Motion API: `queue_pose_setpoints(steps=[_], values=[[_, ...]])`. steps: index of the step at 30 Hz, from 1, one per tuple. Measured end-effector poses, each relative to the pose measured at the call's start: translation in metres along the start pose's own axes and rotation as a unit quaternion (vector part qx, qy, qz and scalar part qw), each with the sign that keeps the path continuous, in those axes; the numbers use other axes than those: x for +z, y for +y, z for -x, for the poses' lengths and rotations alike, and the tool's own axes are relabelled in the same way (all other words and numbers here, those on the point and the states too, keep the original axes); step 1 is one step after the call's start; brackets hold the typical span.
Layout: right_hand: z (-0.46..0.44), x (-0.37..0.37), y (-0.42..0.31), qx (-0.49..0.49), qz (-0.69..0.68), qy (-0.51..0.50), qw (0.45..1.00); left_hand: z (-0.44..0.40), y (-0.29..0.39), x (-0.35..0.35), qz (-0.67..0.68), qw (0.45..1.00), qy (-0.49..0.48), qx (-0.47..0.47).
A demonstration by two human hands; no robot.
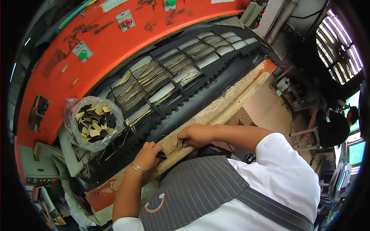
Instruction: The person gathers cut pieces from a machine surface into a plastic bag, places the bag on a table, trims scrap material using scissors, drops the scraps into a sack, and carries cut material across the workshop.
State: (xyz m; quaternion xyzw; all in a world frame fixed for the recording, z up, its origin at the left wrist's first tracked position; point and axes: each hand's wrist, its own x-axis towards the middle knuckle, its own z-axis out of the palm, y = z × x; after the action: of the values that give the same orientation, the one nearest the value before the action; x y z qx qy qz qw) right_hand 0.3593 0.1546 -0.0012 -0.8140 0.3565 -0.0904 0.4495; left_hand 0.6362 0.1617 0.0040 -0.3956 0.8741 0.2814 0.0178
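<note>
My left hand [149, 156] is at the worn wooden edge [169, 147] of the machine bed, its fingers curled on a small dark piece too small to name. To its right, my right hand [192, 135] is over the same board, fingers bent together round a small thin dark item that I cannot make out. Just beyond both hands runs a black toothed strip [185, 109]. Behind it lies a black grid frame [165, 73] with yellowish strands across its cells. A clear plastic bag [115, 115] holding cream and black scraps [94, 133] stands to the left.
A red machine panel [104, 42] with green buttons and a red button [127, 23] curves along the back. A grey box [38, 163] is at the far left. At the far right a person in dark clothes [332, 129] is near a stool [306, 136].
</note>
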Motion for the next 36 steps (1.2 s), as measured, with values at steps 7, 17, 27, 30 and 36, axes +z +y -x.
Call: queue_pose_setpoints(steps=[7, 17, 27, 30, 36], values=[[-0.096, -0.03, -0.042, -0.116, -0.096, 0.091, 0.984, 0.007, -0.042, -0.097, 0.021, 0.95, 0.302, -0.077], [-0.33, -0.037, -0.142, -0.041, -0.139, 0.065, 0.987, 0.055, -0.109, -0.187, -0.146, 0.873, 0.301, -0.355], [-0.374, -0.116, -0.319, -0.231, 0.338, -0.067, 0.91, 0.221, -0.092, -0.299, 0.003, 0.864, 0.316, -0.391], [-0.333, -0.127, -0.369, -0.293, 0.26, -0.072, 0.917, 0.265, -0.083, -0.308, 0.139, 0.916, 0.298, -0.23], [-0.305, -0.132, -0.437, -0.281, 0.33, -0.1, 0.895, 0.322, -0.025, -0.319, -0.033, 0.897, 0.285, -0.337]])
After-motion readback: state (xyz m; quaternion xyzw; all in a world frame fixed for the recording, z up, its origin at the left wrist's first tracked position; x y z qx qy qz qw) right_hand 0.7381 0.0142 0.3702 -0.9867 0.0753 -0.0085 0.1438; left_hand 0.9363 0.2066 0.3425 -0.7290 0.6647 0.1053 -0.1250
